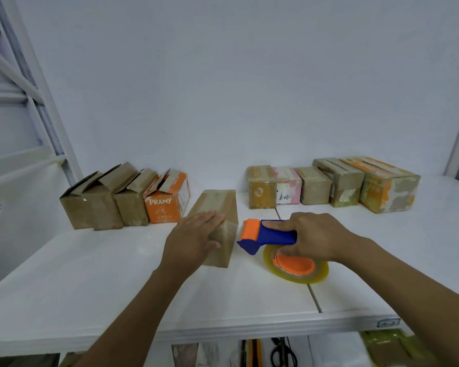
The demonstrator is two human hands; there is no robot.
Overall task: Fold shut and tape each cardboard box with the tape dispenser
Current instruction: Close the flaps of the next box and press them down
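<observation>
Scissors (283,345) cut off at bottom edge, pink box (288,185) — print too small to read

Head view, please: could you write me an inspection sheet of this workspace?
Surface: white table, seam between panels.
Job's things: brown box, flaps closed, mid-table; tape dispenser beside it; open boxes back left; closed boxes back right.
Clutter: scissors below the table edge.
Hands: left hand flat on the brown box; right hand grips the tape dispenser.
Cables: nothing seen.
Surroundings: white wall; metal frame at left.
</observation>
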